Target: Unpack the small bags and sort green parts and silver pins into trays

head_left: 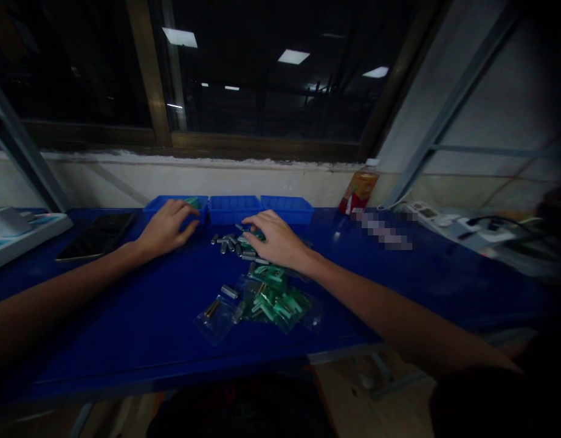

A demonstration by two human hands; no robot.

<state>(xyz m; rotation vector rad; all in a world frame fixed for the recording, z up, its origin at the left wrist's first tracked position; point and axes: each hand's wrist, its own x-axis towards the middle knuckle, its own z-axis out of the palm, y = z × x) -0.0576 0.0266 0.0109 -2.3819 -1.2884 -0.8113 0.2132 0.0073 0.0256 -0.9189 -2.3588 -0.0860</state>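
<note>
My left hand (169, 226) is over the front of the left blue bin (159, 201), fingers apart and curved, with nothing visible between them. Green pieces (192, 201) show in that bin beside my fingertips. My right hand (273, 238) is above a pile of small silver metal cylinders (230, 243) and green parts, its thumb and fingers spread, with no held item visible. Nearer the front edge lie clear bags with green pieces (280, 298). To their left are a clear bag with brass-coloured pins (213, 309) and a single silver cylinder (230, 292).
A middle blue bin (234, 209) and a right blue bin (287, 209) stand by the wall. A dark phone (95, 236) and a power strip (29, 236) are at left. At right are a red and yellow packet (358, 192) and plugs with cables (478, 231).
</note>
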